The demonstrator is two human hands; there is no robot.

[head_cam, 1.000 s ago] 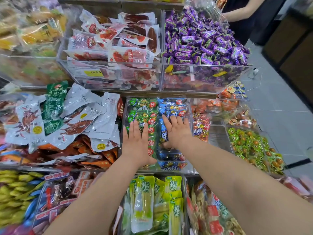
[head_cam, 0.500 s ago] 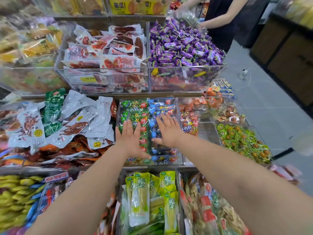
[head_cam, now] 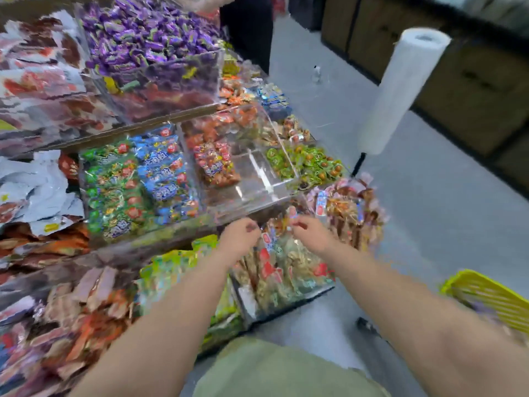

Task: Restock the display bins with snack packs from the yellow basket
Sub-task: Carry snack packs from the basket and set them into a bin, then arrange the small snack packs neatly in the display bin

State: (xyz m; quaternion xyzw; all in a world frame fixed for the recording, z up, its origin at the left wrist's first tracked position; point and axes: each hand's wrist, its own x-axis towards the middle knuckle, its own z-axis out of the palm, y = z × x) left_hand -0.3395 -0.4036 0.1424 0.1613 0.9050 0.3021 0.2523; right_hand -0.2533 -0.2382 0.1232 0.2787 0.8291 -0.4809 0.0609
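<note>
Though the green and blue packs (head_cam: 137, 181) filled their bin, the clear bin (head_cam: 257, 179) beside was nearly bare; left hand (head_cam: 239, 237) and right hand (head_cam: 310, 234) hung curled, grip unclear through blur; the yellow basket (head_cam: 486, 296) sat lower right.

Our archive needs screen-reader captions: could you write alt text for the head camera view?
A person's left hand and right hand, fingers curled, hover over a front bin of snack packs; blur hides any grip. A yellow basket sits lower right.
</note>
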